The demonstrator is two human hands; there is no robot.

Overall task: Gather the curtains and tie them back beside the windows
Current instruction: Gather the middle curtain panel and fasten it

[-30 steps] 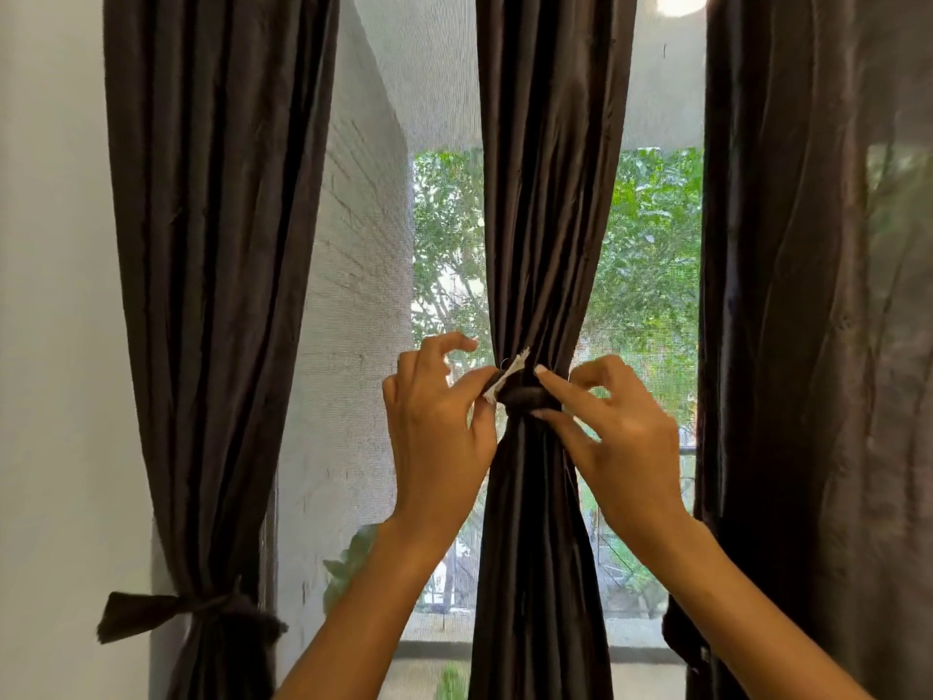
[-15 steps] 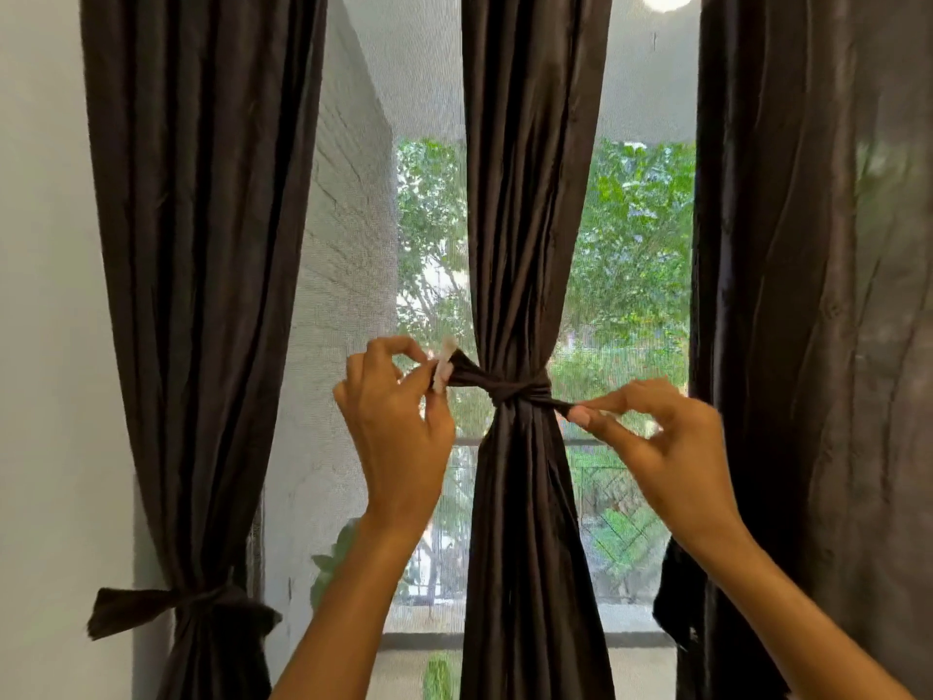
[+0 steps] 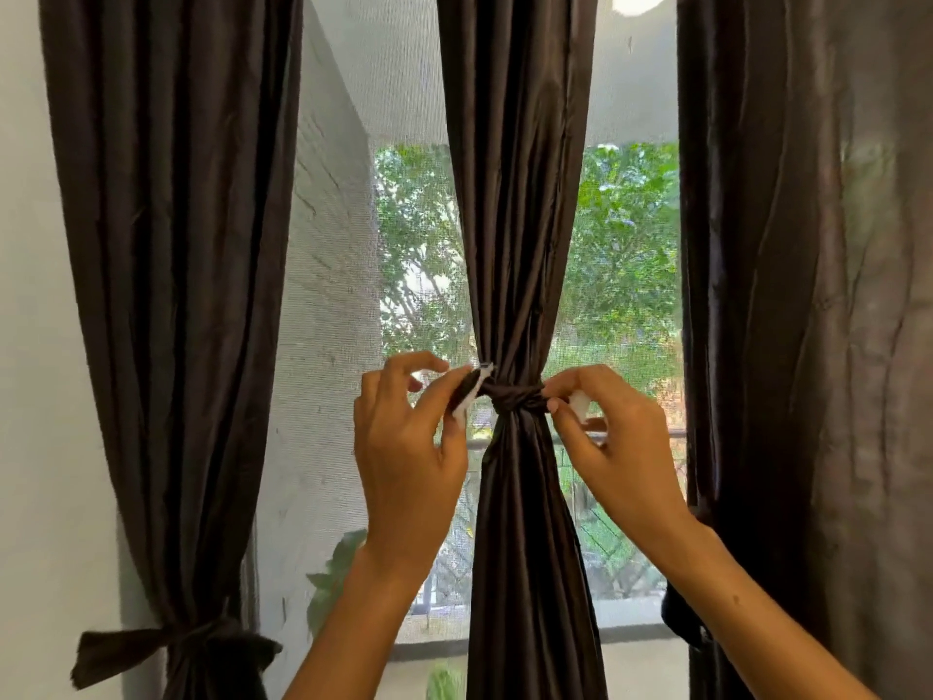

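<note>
Between left hand [image 3: 409,462] and right hand [image 3: 618,462], each pinching an end, sits tieback [image 3: 515,396].

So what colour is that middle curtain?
Dark brown, slightly shiny; the middle curtain shows best in the head view.

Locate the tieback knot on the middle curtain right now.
Head view, centre: the tieback knot cinches the middle curtain, directly between the left hand and right hand, each pinching a tie end.

Both hands [image 3: 411,447] [image 3: 618,447] raised, fingers [image 3: 434,396] pinched.
</note>
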